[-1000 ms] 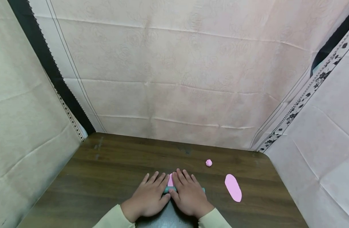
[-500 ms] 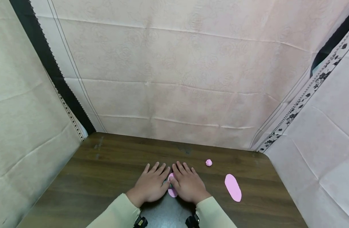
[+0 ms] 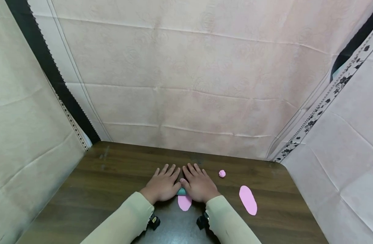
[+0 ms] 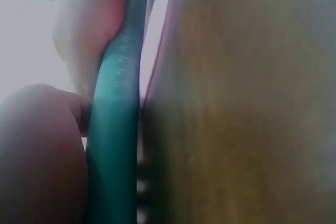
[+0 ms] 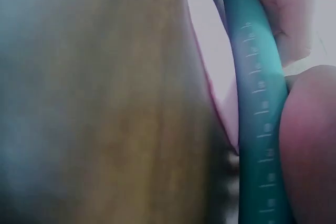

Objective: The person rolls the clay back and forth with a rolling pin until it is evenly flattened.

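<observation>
A teal rolling pin [image 3: 181,191] lies crosswise under both palms, mostly hidden by them in the head view. My left hand [image 3: 162,184] presses on its left part with fingers stretched forward. On the right part rests my right hand [image 3: 200,185], fingers likewise straight and thumbs close together. Beneath the pin is a flattened piece of pink clay [image 3: 184,203], its near end showing between the wrists. Both wrist views show the pin close up; white marks run along the teal rolling pin [image 5: 260,103] in the right one. The thin edge of the pink clay [image 4: 155,40] appears beside it.
A second flat pink oval [image 3: 248,200] lies to the right on the wooden table [image 3: 119,189]. Behind it sits a small pink ball [image 3: 222,173]. Pale patterned cloth [image 3: 186,74] hangs at the back and both sides.
Both hands have moved forward, away from the body, taking the rolling pin over the pink clay. The clay's near end now shows behind the pin. The pink ball and oval stayed put.
</observation>
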`<control>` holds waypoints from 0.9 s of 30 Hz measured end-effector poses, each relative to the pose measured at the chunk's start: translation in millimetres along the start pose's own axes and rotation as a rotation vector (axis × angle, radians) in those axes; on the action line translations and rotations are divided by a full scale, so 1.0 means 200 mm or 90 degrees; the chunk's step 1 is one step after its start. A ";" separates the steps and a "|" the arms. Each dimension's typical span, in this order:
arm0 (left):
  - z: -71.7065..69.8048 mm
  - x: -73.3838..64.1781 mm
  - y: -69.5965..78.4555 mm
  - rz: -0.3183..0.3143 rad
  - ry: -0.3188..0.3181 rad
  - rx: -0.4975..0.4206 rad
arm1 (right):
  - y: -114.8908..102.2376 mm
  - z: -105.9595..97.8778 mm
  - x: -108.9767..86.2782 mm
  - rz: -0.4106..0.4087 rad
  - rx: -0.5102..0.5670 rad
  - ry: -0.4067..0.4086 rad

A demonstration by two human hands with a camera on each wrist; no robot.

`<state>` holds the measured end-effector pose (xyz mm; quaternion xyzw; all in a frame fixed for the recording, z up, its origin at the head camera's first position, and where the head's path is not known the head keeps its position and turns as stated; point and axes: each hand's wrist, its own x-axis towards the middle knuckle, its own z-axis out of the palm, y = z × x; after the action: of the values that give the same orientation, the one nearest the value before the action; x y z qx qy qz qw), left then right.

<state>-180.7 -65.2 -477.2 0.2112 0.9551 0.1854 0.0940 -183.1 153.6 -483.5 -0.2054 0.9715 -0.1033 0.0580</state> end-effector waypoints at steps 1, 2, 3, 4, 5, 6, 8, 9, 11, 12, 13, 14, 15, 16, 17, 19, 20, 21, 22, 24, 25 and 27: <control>0.00 0.01 -0.01 -0.002 -0.002 0.001 | 0.00 0.00 0.01 -0.001 0.001 -0.001; -0.01 0.02 -0.01 -0.003 -0.004 0.003 | 0.00 0.00 0.02 -0.002 0.003 -0.001; -0.01 0.03 -0.01 -0.003 -0.004 0.004 | 0.01 -0.01 0.03 -0.002 0.004 -0.001; -0.02 0.04 -0.02 -0.003 -0.005 0.007 | 0.01 -0.01 0.04 -0.003 0.006 -0.001; -0.02 0.05 -0.02 -0.005 -0.006 0.009 | 0.01 -0.01 0.04 -0.003 0.006 0.000; -0.02 0.06 -0.02 -0.004 -0.006 0.013 | 0.01 -0.01 0.05 -0.003 0.007 0.001; -0.02 0.08 -0.03 -0.005 -0.007 0.017 | 0.02 -0.02 0.05 -0.005 0.009 0.001; -0.02 0.08 -0.03 -0.006 -0.008 0.021 | 0.02 -0.02 0.06 -0.007 0.010 0.002; -0.02 0.10 -0.03 -0.009 -0.013 0.033 | 0.03 -0.02 0.07 -0.012 0.013 0.003; -0.03 0.11 -0.04 -0.009 -0.014 0.040 | 0.03 -0.02 0.08 -0.014 0.013 0.003; -0.03 0.12 -0.04 -0.007 -0.012 0.043 | 0.04 -0.02 0.08 -0.017 0.013 0.004; -0.03 0.13 -0.04 -0.006 -0.012 0.050 | 0.05 -0.02 0.09 -0.018 0.012 0.005; -0.03 0.14 -0.04 -0.006 -0.011 0.056 | 0.05 -0.02 0.10 -0.020 0.013 0.007; -0.03 0.15 -0.05 -0.005 -0.009 0.059 | 0.06 -0.02 0.11 -0.021 0.011 0.007; -0.04 0.16 -0.05 -0.003 -0.006 0.062 | 0.06 -0.03 0.12 -0.024 0.010 0.007; -0.04 0.18 -0.05 -0.003 -0.006 0.064 | 0.07 -0.03 0.13 -0.027 0.010 0.003; -0.04 0.18 -0.05 -0.003 -0.006 0.064 | 0.08 -0.04 0.14 -0.029 0.011 0.000; -0.04 0.19 -0.06 -0.004 -0.007 0.062 | 0.08 -0.04 0.15 -0.033 0.011 -0.002; -0.05 0.20 -0.06 -0.004 -0.007 0.059 | 0.09 -0.04 0.16 -0.036 0.010 -0.003; -0.05 0.21 -0.06 -0.006 -0.003 0.054 | 0.09 -0.05 0.18 -0.041 0.009 -0.001; -0.06 0.22 -0.06 -0.008 -0.001 0.052 | 0.10 -0.05 0.19 -0.042 0.004 0.001; -0.07 0.23 -0.06 -0.011 0.003 0.055 | 0.11 -0.05 0.21 -0.039 -0.004 0.007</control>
<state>-230.4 -58.9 -474.1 0.2061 0.9643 0.1437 0.0841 -231.3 158.3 -481.9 -0.2349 0.9653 -0.1031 0.0489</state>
